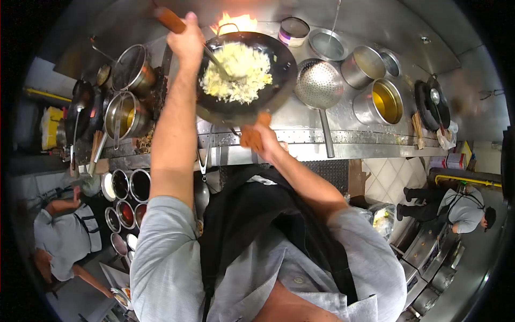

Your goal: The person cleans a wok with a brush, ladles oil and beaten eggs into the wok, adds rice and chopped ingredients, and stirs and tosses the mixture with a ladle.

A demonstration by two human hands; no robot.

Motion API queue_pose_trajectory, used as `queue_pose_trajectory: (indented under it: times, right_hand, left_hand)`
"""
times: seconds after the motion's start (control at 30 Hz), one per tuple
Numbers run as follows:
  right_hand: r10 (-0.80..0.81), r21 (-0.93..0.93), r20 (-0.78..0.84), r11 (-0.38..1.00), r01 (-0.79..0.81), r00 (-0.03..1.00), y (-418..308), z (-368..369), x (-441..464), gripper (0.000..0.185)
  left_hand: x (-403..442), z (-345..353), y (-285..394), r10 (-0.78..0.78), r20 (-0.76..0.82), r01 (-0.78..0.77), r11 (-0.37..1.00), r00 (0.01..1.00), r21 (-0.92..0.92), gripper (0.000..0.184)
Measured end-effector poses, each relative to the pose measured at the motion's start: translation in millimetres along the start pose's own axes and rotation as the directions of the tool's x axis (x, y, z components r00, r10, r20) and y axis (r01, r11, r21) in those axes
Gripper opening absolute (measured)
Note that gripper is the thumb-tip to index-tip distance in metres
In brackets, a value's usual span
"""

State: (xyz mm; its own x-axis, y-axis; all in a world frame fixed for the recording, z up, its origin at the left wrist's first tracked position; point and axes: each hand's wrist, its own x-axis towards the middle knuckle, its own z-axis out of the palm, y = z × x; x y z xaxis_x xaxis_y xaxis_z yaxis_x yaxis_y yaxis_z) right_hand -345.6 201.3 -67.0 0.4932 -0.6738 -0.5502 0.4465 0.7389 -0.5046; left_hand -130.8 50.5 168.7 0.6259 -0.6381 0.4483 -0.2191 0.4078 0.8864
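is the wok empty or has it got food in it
Not empty: a pale heap of food lies in the wok, its dark inside showing beside it.

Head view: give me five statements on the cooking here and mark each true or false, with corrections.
1. The left hand grips a wooden handle. True.

2. The wok is empty. False: it holds pale, chopped food.

3. Flames show beyond the wok's far edge. True.

4. The perforated strainer lies inside the wok. False: it lies outside, to the wok's right.

5. The right hand holds a brown cloth at the wok's near side. True.
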Motion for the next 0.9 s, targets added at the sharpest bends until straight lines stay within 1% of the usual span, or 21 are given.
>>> queue_pose_trajectory:
  times: [0.03, 0.07, 0.13, 0.17, 0.2, 0.23, 0.27, 0.3, 0.33, 0.4, 0.47, 0.5, 0.53, 0.6, 0.63, 0.67, 0.73, 0.77, 0.8, 0.87, 0.9]
  right_hand:
    - [0.007, -0.038, -0.058, 0.999, -0.009, 0.998, 8.3, -4.9, -42.1, 0.027]
    - [0.011, -0.082, -0.113, 0.996, -0.02, 0.994, 7.9, -4.7, -68.1, 0.028]
    - [-0.025, -0.04, -0.142, 0.999, 0.019, 0.99, 0.7, 0.1, -71.6, 0.029]
    - [-0.037, -0.012, -0.168, 0.999, 0.035, 0.985, -0.4, 3.4, -77.9, 0.029]
    - [0.014, 0.022, -0.191, 1.0, -0.01, 0.981, -23.1, 32.9, -78.3, 0.029]
    - [0.026, 0.138, -0.157, 0.99, -0.004, 0.987, -25.8, 35.0, -45.8, 0.026]
    - [-0.006, 0.132, 0.003, 0.991, 0.006, 1.0, -33.0, 27.8, -12.1, 0.021]
    - [0.026, -0.066, -0.208, 0.997, -0.041, 0.978, -47.0, 47.2, -2.4, 0.018]
    - [0.031, -0.072, -0.222, 0.996, -0.048, 0.975, -50.1, 49.5, 12.2, 0.018]
    - [0.044, -0.097, -0.251, 0.993, -0.07, 0.967, -50.1, 40.3, 41.8, 0.017]
    - [0.004, -0.045, -0.222, 0.999, -0.015, 0.975, -39.7, 27.6, 63.5, 0.02]
    - [-0.015, 0.006, -0.185, 1.0, 0.016, 0.983, -33.8, 19.8, 77.4, 0.022]
    - [-0.031, 0.059, -0.153, 0.997, 0.041, 0.988, -32.4, 18.9, 80.9, 0.023]
    - [-0.049, -0.008, -0.201, 0.999, 0.048, 0.978, -34.1, 19.0, 78.3, 0.024]
    - [-0.06, -0.038, -0.228, 0.998, 0.053, 0.972, -35.1, 18.4, 78.1, 0.024]
    - [-0.055, -0.038, -0.196, 0.998, 0.048, 0.979, -39.8, 17.6, 82.3, 0.024]
    - [-0.024, -0.04, -0.137, 0.999, 0.019, 0.99, -32.0, 7.0, 86.8, 0.024]
    - [-0.026, -0.05, -0.11, 0.999, 0.021, 0.994, -30.1, 3.9, 88.9, 0.026]
    - [-0.028, -0.05, -0.14, 0.999, 0.021, 0.99, -29.6, 7.0, 85.6, 0.026]
    - [-0.045, -0.055, -0.195, 0.998, 0.035, 0.98, -35.8, 17.3, 79.0, 0.026]
    - [-0.051, -0.04, -0.203, 0.998, 0.044, 0.978, -38.7, 23.2, 73.1, 0.026]
  left_hand:
    - [19.0, -9.0, 7.4, -0.01, 0.058, 0.015, 0.996, 0.998, -0.092, 0.032]
    - [38.3, -14.4, 22.4, -0.034, 0.117, 0.066, 0.957, 0.993, -0.282, 0.033]
    - [33.6, -5.8, 97.1, -0.087, 0.07, 0.108, 0.906, 0.994, -0.41, 0.031]
    - [30.2, -1.7, 120.3, -0.09, 0.071, 0.111, 0.911, 0.993, -0.398, 0.031]
    - [28.1, 1.8, 131.5, -0.094, 0.068, 0.113, 0.914, 0.993, -0.389, 0.031]
    - [28.4, 4.8, 129.9, -0.02, 0.127, 0.07, 0.911, 0.992, -0.406, 0.031]
    - [30.1, 9.2, 116.3, 0.069, 0.147, -0.029, 0.966, 0.987, -0.257, 0.033]
    - [31.3, 14.7, 91.3, 0.159, 0.184, -0.141, 0.984, 0.97, -0.106, 0.036]
    - [27.1, 17.5, 69.1, 0.24, 0.233, -0.257, 0.966, 0.942, 0.042, 0.04]
    - [-12.9, 31.6, 43.7, 0.037, 0.207, -0.051, 0.997, 0.978, 0.062, 0.033]
    - [-11.7, 32.6, -29.0, -0.135, 0.125, 0.154, 0.975, 0.983, -0.162, 0.032]
    - [7.3, 25.0, -41.8, -0.109, 0.147, 0.139, 0.967, 0.983, -0.212, 0.031]
    - [18.0, 20.1, -25.2, -0.165, 0.121, 0.189, 0.956, 0.979, -0.226, 0.032]
    - [29.0, 7.1, 7.6, -0.125, 0.082, 0.138, 0.975, 0.989, -0.177, 0.032]
    - [30.8, -5.3, 7.6, -0.06, 0.102, 0.074, 0.988, 0.993, -0.139, 0.035]
    - [33.3, -7.4, -26.5, 0.243, 0.044, -0.244, 0.969, 0.969, 0.026, 0.038]
    - [22.3, 4.4, -81.7, 0.118, 0.061, -0.123, 0.989, 0.991, 0.077, 0.038]
    - [36.0, 10.6, -102.7, 0.145, 0.172, -0.155, 0.987, 0.974, 0.046, 0.034]
    - [50.2, 22.3, -95.6, 0.093, 0.179, -0.095, 0.995, 0.979, 0.002, 0.031]
    - [51.1, 35.5, -19.8, -0.004, 0.204, 0.03, 0.991, 0.979, -0.128, 0.029]
    - [50.2, 33.5, -1.7, 0.013, 0.221, 0.039, 0.972, 0.975, -0.23, 0.029]
